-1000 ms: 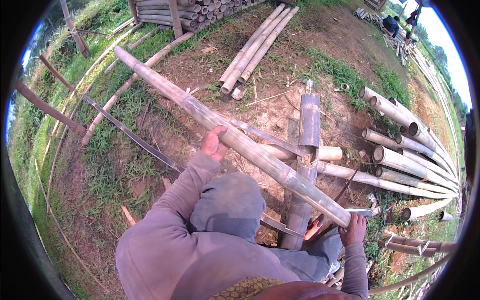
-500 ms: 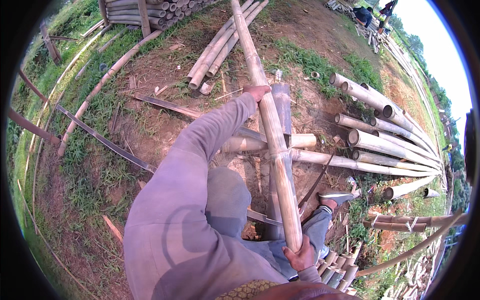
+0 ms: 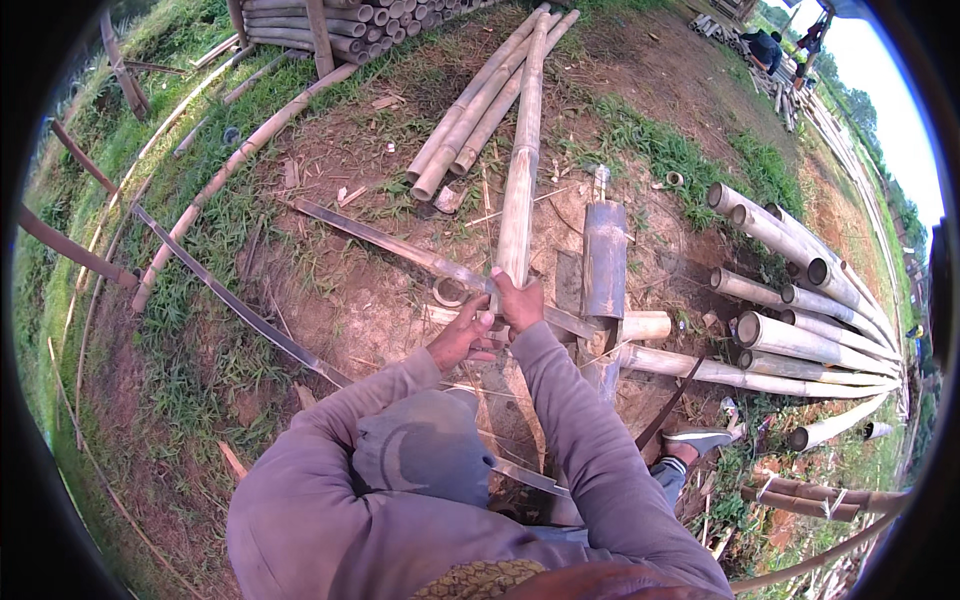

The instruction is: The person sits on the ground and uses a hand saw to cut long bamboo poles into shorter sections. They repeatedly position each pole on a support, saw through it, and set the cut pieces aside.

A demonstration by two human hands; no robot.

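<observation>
Directly below the camera, you are wearing a grey hooded top, and both of your sleeves are reaching forward and away from your body over bare, trampled earth. Your right hand (image 3: 519,303) is wrapping closed around the near end of a long bamboo pole (image 3: 521,170), with the fingers curling over the top of it. Your left hand (image 3: 462,336) is sitting just beside and slightly nearer to you, partly open, its fingers spreading under or against the same near end; you cannot tell from this view whether it is truly gripping.

From your hands, the bamboo pole is running straight ahead, its long axis pointing away from you and leaning a touch to the right at the far tip. So the held end is the close one, and your right hand is the one farther up the pole.

Just to the right of your hands, a short blue-grey split section (image 3: 605,258) is lying parallel to the pole. Beyond that, on your right, cut bamboo lengths (image 3: 790,340) are lying in a row with their open ends facing you. To the left of the pole's far half, a small bundle of thinner poles (image 3: 470,120) is resting on the ground. Farthest off, people (image 3: 770,45) are working near the horizon.
</observation>
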